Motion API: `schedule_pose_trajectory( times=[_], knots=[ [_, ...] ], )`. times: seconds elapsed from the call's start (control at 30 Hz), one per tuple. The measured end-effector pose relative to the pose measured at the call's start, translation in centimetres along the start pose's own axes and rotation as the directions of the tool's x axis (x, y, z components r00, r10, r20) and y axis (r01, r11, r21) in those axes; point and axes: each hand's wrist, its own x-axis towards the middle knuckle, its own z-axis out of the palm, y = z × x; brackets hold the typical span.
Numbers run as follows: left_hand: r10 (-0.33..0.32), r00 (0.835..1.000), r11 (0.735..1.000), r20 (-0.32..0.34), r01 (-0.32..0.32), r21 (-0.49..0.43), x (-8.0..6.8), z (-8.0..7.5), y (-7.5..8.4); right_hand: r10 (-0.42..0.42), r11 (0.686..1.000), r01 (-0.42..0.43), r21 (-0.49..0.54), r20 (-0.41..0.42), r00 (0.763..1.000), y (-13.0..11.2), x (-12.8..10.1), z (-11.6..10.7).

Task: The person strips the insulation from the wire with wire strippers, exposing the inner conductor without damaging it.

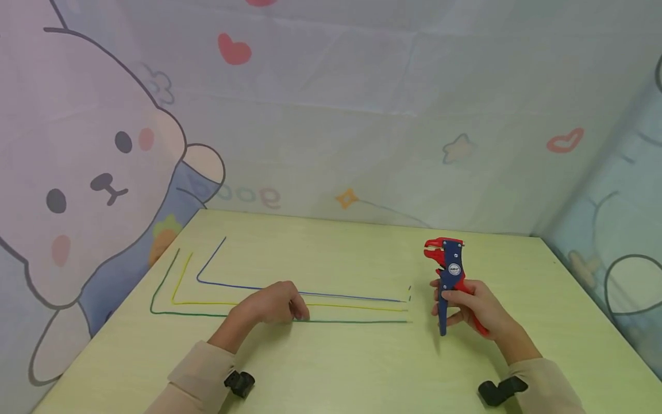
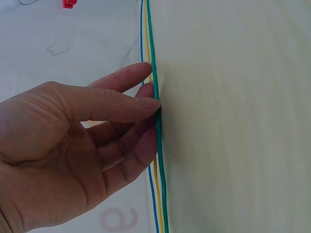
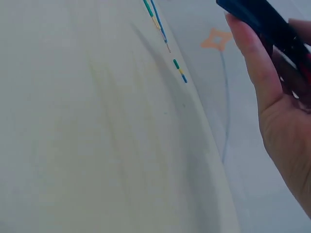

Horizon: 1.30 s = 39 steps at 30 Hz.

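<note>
My left hand (image 1: 274, 303) reaches down over the middle of three long bent wires. In the left wrist view its thumb and fingertips pinch the green wire (image 2: 162, 170), the nearest of the three. Just beyond it run the yellow wire (image 1: 357, 307) and the blue wire (image 1: 351, 296), partly hidden by the hand. Off to the right, my right hand (image 1: 483, 307) grips a blue and red wire stripper (image 1: 452, 267) by its handles. The stripper stands upright, its red head on top and its jaws apart. The wires' right ends look bare at the tips.
Small cut bits of insulation (image 3: 176, 64) lie just past the wires' right ends. At the left, the wires bend away toward the back of the pale table (image 1: 336, 374). A printed cloth (image 1: 331, 115) hangs behind the table's far edge.
</note>
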Motion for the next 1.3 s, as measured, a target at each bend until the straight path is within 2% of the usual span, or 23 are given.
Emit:
schedule_pose_trajectory(
  times=[0.1, 0.17, 0.27, 0.43, 0.53, 0.67, 0.77, 0.87, 0.97, 1.13, 1.3],
  knots=[
    [-0.011, 1.000, 1.000, -0.002, 0.011, -0.005, 0.0, 0.1, 0.2, 0.061, 0.993, -0.072, -0.095, -0.112, 0.992, -0.1, 0.0, 0.1],
    [-0.017, 1.000, 1.000, -0.002, 0.017, -0.007, -0.1, 0.1, 0.3, 0.108, 0.985, -0.128, -0.119, -0.156, 0.982, -0.1, -0.2, 0.1],
    [-0.028, 1.000, 1.000, -0.003, 0.028, -0.009, -0.1, 0.1, 0.3, 0.190, 0.972, -0.209, -0.111, -0.159, 0.969, 0.0, -0.6, 0.1],
    [-0.040, 0.999, 0.999, -0.004, 0.040, 0.000, -0.2, 0.0, 0.3, 0.328, 0.941, -0.333, -0.058, -0.088, 0.941, 0.7, -1.2, 0.0],
    [-0.034, 0.999, 0.999, -0.007, 0.034, 0.006, -0.2, 0.0, 0.3, 0.383, 0.922, -0.386, -0.041, -0.065, 0.922, 1.0, -1.2, 0.0],
    [-0.025, 1.000, 1.000, -0.011, 0.025, 0.002, -0.2, 0.0, 0.3, 0.414, 0.904, -0.423, -0.069, -0.112, 0.903, 0.8, -1.2, 0.5],
    [-0.025, 1.000, 1.000, -0.005, 0.025, -0.004, -0.1, 0.0, 0.2, 0.412, 0.870, -0.453, -0.194, -0.219, 0.884, 0.3, -1.1, 1.4],
    [-0.031, 1.000, 0.999, -0.003, 0.031, -0.005, 0.0, 0.0, 0.1, 0.370, 0.788, -0.493, -0.369, -0.356, 0.858, -0.4, -0.8, 2.4],
    [-0.047, 0.999, 0.999, -0.007, 0.047, -0.005, 0.1, 0.0, 0.0, 0.310, 0.662, -0.527, -0.532, -0.446, 0.839, -0.9, -0.5, 3.1],
    [-0.060, 0.998, 0.998, -0.002, 0.060, -0.005, 0.1, 0.1, -0.1, 0.254, 0.469, -0.555, -0.687, -0.498, 0.830, -1.1, -0.6, 3.9],
    [-0.071, 0.997, 0.997, -0.002, 0.071, -0.008, -0.1, 0.1, 0.0, 0.219, 0.331, -0.569, -0.753, -0.526, 0.822, -0.7, -0.9, 4.6]
  ],
)
